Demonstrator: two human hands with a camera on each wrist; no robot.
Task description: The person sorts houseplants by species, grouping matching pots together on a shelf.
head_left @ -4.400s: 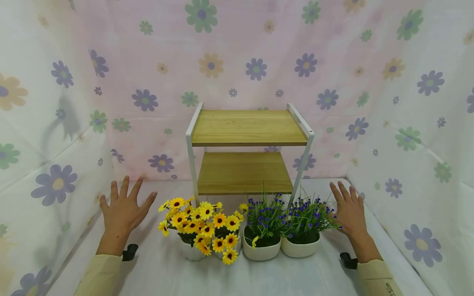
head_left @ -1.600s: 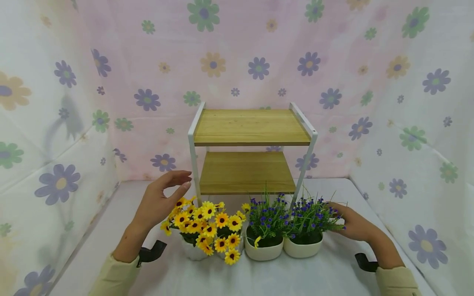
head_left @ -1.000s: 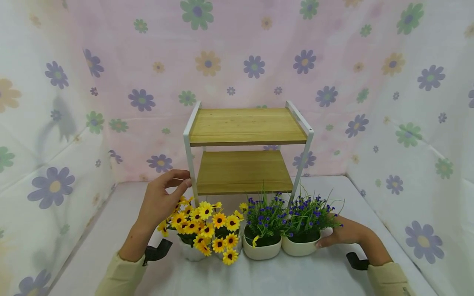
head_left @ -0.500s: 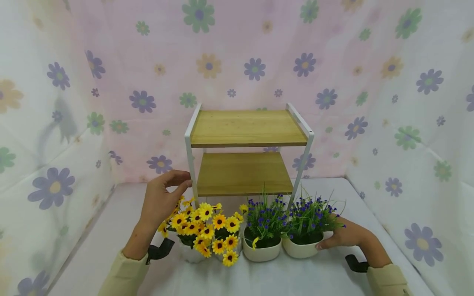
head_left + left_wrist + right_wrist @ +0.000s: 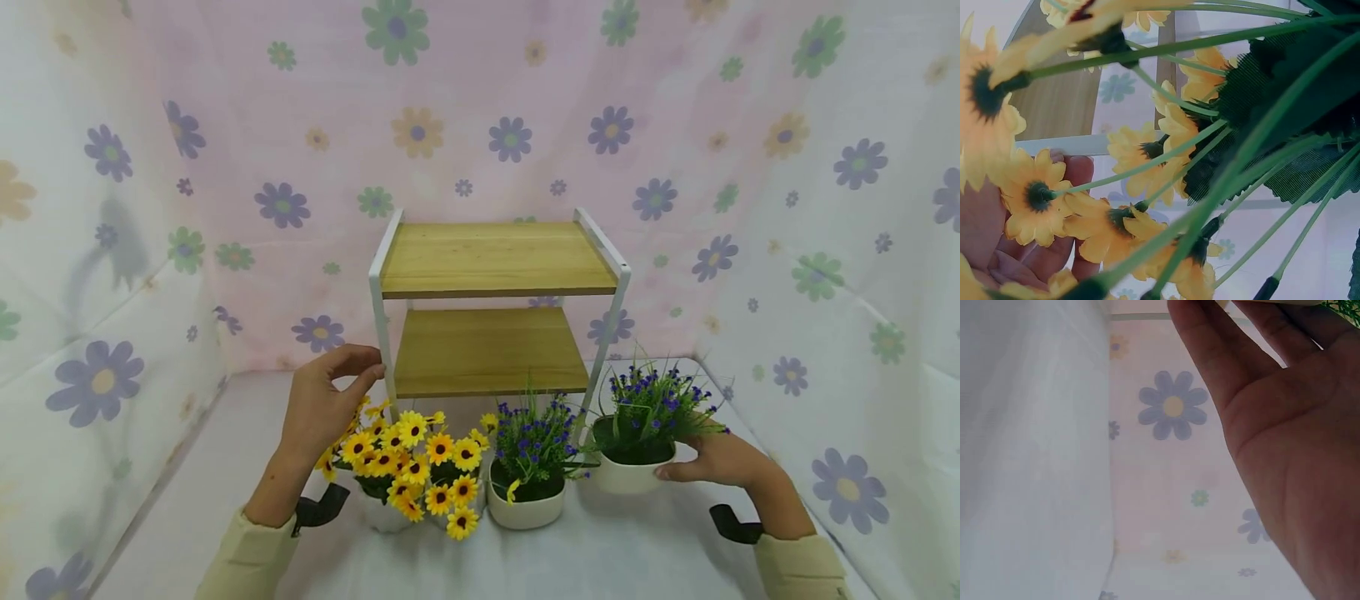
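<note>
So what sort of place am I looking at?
Probably a small staged booth: flower-print curtains hang on three sides of a two-tier shelf and potted yellow flowers.

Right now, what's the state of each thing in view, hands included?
Right hand: gripping the right purple-flower pot
Right purple-flower pot: held, seemingly lifted
Left purple-flower pot: upright on the table
Yellow flowers: open, spreading over their pots
Left hand: fingertips at the left front leg of the shelf, grip unclear
Shelf: standing upright
</note>
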